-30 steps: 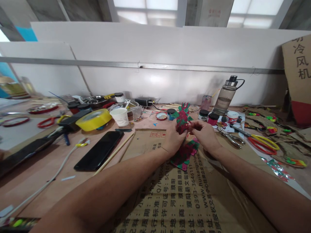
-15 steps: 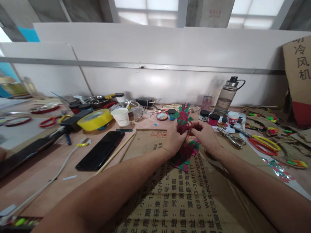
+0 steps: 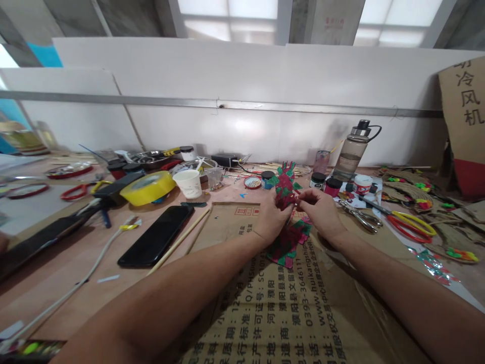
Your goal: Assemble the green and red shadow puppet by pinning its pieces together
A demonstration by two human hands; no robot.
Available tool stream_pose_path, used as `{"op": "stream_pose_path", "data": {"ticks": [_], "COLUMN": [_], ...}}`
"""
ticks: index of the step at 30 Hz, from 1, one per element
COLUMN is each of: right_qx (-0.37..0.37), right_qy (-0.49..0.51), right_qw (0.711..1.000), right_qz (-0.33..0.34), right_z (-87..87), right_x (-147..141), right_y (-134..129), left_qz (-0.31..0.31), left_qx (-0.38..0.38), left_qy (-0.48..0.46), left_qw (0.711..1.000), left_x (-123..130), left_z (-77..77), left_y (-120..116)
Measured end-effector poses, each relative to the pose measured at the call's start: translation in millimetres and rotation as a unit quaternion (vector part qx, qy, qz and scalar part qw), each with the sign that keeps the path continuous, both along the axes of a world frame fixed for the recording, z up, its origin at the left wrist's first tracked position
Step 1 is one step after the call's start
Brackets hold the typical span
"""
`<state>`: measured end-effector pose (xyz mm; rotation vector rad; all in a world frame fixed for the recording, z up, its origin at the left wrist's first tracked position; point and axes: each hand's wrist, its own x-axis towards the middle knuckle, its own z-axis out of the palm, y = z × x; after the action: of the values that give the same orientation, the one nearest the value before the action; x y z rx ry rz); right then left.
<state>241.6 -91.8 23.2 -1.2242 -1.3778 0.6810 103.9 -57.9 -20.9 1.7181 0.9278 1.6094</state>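
White panels (image 3: 242, 71) stand across the back of the room, and before them runs a crowded, pinkish table (image 3: 71, 253). A big printed cardboard sheet (image 3: 333, 303) lies flat on it, right under the person's forearms. Over to the right, a capped water bottle (image 3: 348, 162) stands behind the small jars; on the left, a black phone (image 3: 156, 236) lies beside a thin wooden stick (image 3: 178, 242), with a roll of yellow tape (image 3: 147, 188) beyond it and a white cup (image 3: 188, 183) near the roll.

The red-and-green piece (image 3: 285, 184) is up at the far part of the cardboard, its spiky end pointing away from the person and its broad end showing below the hands. The left hand (image 3: 273, 218) has its fingers closed around the middle of it. The right hand (image 3: 316, 210) is at the other side, thumb and forefinger drawn together right at the piece's edge — whether anything tiny sits between them, I can't tell from here.

Right of the hands lie scissors (image 3: 411, 225) with red and yellow handles, and metal pliers (image 3: 364, 215) nearer in. Then the little things: a pink jar (image 3: 332, 186), a white-lidded jar (image 3: 362, 184), a round dish of beads (image 3: 252, 182) and a blue scrap (image 3: 243, 195).
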Motion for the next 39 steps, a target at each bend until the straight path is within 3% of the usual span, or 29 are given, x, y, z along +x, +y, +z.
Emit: {"op": "stream_pose_path", "data": {"ticks": [8, 16, 22, 39], "right_qx": [-0.007, 0.038, 0.017, -0.021], "right_qy": [0.041, 0.002, 0.007, 0.003], "right_qw": [0.999, 0.999, 0.999, 0.999], "right_qz": [-0.003, -0.035, -0.041, -0.040], "right_z": [2.6, 1.1, -0.4, 5.2], "right_x": [0, -3, -2, -3], "right_y": [0, -1, 0, -3], "left_qz": [-0.007, -0.005, 0.022, 0.041], "left_qx": [0.017, 0.002, 0.031, 0.056], "left_qy": [0.014, 0.005, 0.065, 0.102], "left_qw": [1.000, 1.000, 0.997, 0.992], "left_x": [-1, 0, -1, -4], "left_z": [-1.7, 4.2, 6.9, 14.9], "left_y": [0, -4, -7, -15]}}
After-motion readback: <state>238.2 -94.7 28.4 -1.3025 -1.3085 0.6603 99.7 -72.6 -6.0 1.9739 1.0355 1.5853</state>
